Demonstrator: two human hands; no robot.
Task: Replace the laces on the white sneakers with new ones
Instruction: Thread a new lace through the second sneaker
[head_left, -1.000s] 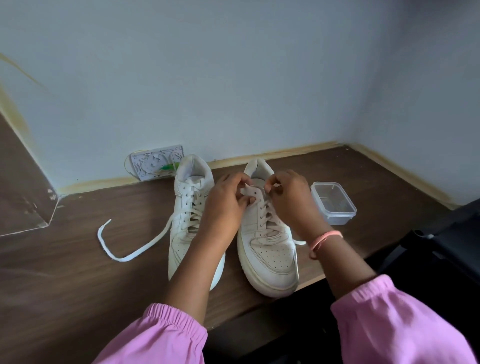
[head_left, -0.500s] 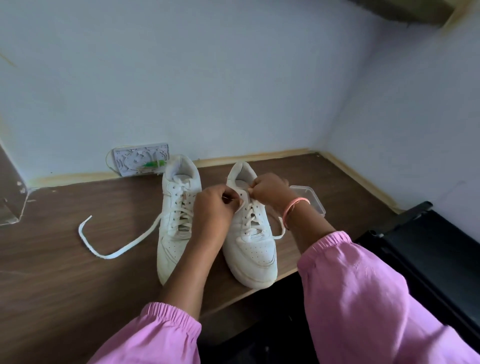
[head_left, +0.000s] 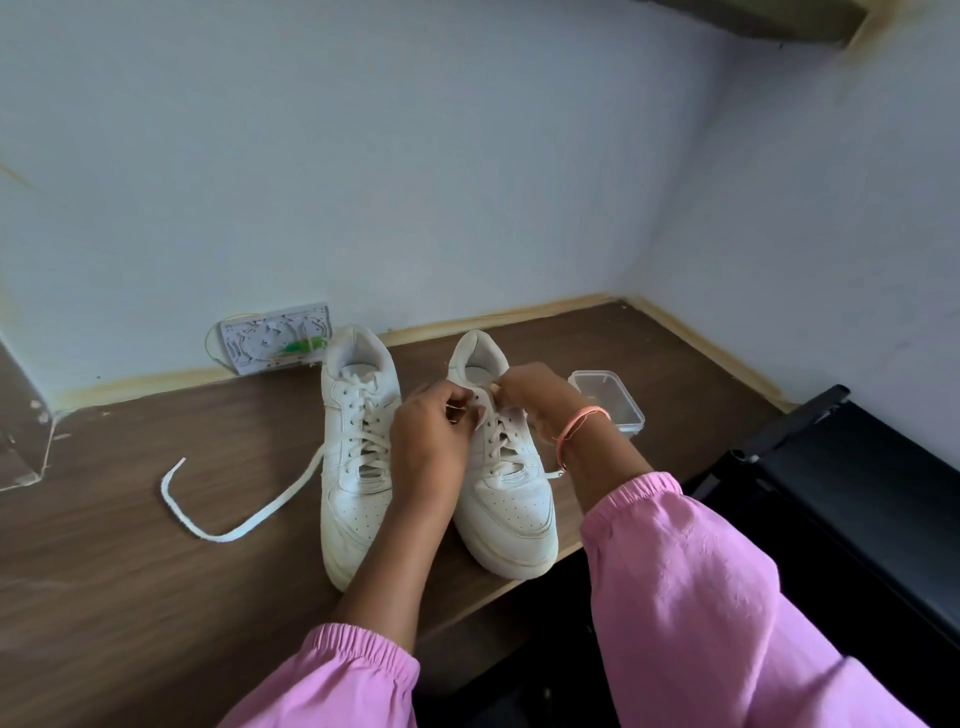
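Two white sneakers stand side by side on the brown table (head_left: 130, 582), toes toward me. The left sneaker (head_left: 356, 467) is laced, and a long white lace end (head_left: 244, 519) trails from it across the table to the left. Both hands work at the top eyelets of the right sneaker (head_left: 511, 509). My left hand (head_left: 434, 431) pinches the lace at the tongue with curled fingers. My right hand (head_left: 535, 389), with an orange band on the wrist, pinches the lace from the other side. A short lace end (head_left: 553, 474) pokes out below my right wrist.
A clear plastic container (head_left: 618, 402) sits right of the shoes, behind my right wrist. A white patterned box (head_left: 270, 338) leans on the wall behind the left sneaker. A black chair (head_left: 841, 493) stands at the right. The table's front edge (head_left: 509, 584) runs just under the toes.
The view has drifted slightly between frames. Both hands stay at the top of the right sneaker, pinching the lace; they have drawn a little closer together.
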